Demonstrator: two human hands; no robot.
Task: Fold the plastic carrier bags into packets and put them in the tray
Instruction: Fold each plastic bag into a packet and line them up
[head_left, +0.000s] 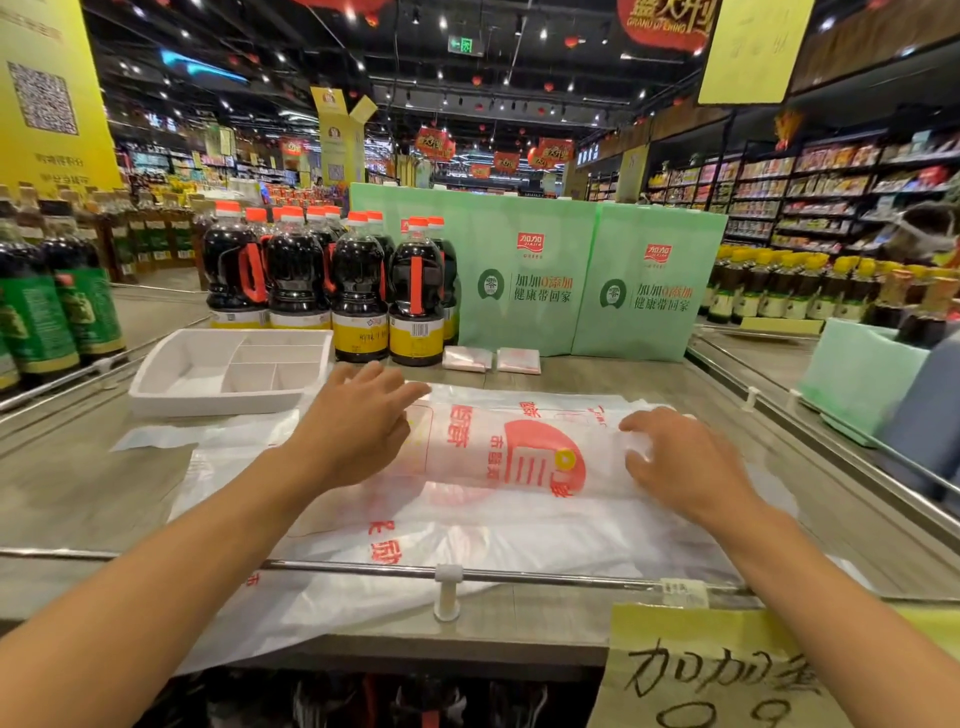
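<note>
Grey wood-grain counter top (78, 483), metal rail (337, 567) along near edge. Resting on it: white compartment tray (156, 395) far left; dark sauce bottles (358, 291) at back; green printed cartons (524, 280) beside them; two folded packets (467, 358) just before cartons; carrier bags (519, 519) spread flat at centre, overhanging near edge.

Tray (218, 402) behind and left of the carrier bag (519, 457), two packets (466, 358) behind the bag, bottles (358, 291) behind both.

A single wide-angle head camera looks forward and down, close over the table (72, 499)
</note>
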